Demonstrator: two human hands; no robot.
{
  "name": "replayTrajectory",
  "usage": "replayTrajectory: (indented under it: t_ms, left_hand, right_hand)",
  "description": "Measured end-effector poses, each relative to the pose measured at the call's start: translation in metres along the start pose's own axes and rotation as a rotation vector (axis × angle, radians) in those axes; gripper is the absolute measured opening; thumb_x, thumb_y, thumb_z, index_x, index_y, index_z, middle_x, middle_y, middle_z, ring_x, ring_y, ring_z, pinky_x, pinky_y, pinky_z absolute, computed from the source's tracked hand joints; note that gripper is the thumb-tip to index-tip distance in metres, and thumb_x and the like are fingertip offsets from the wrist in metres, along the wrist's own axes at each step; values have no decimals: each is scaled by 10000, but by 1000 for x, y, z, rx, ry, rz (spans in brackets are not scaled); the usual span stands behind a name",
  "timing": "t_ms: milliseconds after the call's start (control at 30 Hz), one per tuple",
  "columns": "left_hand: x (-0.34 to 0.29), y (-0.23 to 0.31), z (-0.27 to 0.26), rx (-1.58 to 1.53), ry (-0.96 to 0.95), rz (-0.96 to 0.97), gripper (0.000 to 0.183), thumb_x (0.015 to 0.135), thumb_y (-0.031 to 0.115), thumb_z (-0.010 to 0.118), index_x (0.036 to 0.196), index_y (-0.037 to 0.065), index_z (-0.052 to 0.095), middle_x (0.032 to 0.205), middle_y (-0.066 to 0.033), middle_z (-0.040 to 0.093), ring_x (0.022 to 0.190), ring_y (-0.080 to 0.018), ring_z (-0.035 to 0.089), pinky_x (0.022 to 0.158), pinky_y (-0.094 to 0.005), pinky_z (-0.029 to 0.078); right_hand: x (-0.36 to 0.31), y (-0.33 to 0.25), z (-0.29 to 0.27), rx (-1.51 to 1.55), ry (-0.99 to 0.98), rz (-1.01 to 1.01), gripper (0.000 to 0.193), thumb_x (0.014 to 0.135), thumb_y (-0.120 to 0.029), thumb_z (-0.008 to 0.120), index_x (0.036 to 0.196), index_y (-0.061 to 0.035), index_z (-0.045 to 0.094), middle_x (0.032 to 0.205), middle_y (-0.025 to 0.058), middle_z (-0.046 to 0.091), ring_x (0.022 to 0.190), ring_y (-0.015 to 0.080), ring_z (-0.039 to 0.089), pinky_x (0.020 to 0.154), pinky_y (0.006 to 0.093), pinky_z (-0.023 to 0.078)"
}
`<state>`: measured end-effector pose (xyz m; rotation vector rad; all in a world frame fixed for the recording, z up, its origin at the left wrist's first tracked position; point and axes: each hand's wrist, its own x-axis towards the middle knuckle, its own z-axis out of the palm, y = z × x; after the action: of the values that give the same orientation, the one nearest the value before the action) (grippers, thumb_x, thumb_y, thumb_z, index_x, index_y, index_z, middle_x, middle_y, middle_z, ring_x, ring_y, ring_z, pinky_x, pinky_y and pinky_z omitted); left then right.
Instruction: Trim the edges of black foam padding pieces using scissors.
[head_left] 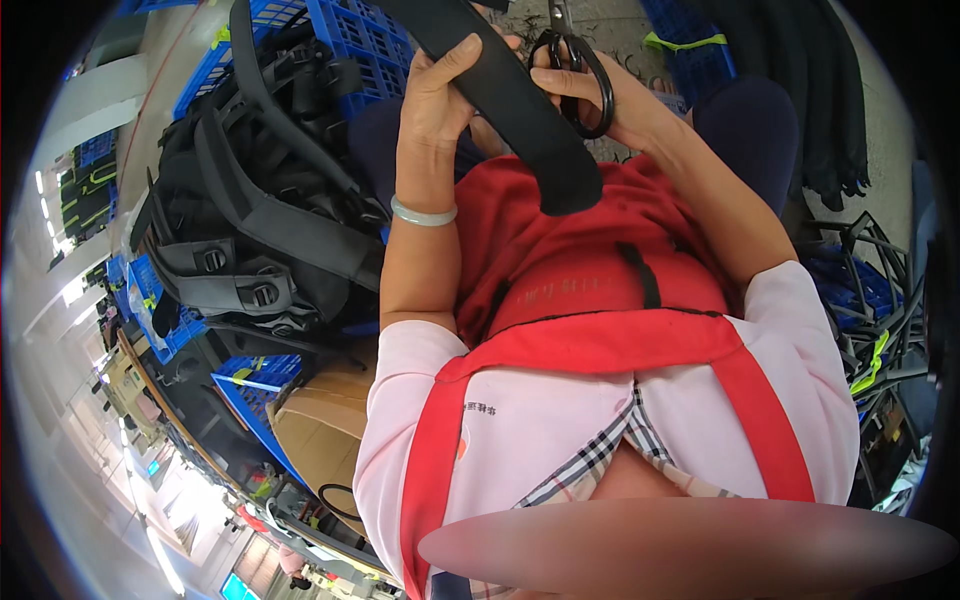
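My left hand grips a wide black padded strap, its thumb lying across the top face. The strap slants over my lap, and its rounded end hangs above my red apron. In my right hand is a pair of scissors with black loop handles, my fingers wrapped through and round the loops. The metal blades point away from me at the top edge, partly cut off by the frame. The scissors are just right of the strap. Whether the blades are apart cannot be made out.
Black backpacks with straps and buckles are heaped at my left, by blue plastic crates. An open cardboard box stands nearer. At right hang black strap pieces, above a pile of thin black straps. Dark scraps litter the floor ahead.
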<state>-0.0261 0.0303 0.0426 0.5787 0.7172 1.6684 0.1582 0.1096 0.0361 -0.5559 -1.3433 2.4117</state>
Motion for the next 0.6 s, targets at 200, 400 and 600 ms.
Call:
replayTrajectory:
  t_ms: [200, 400, 600]
  left_hand:
    - [4, 0, -14, 34, 50, 37, 307, 866, 51, 635, 1159, 25, 548, 998, -129, 648, 987, -283, 638, 876, -418, 528]
    - [3, 0, 5, 96, 190, 213, 201, 842, 41, 664, 1033, 4, 610, 940, -100, 658, 833, -234, 658, 784, -332, 535]
    - [-18, -23, 0, 420, 140, 31, 197, 758, 1, 754, 939, 22, 681, 875, -12, 668, 792, -106, 620, 695, -225, 481]
  right_hand:
    - [-2, -12, -3, -232, 50, -22, 267, 815, -277, 737, 919, -72, 600, 762, -15, 557, 726, 72, 533, 644, 216, 411]
    - [5, 0, -11, -479, 130, -227, 253, 802, -142, 749, 970, -70, 573, 845, -42, 519, 774, 39, 493, 711, 200, 395]
    - [1, -33, 17, -304, 278, -493, 281, 820, -277, 733, 722, -59, 583, 593, 35, 530, 518, 144, 495, 503, 292, 407]
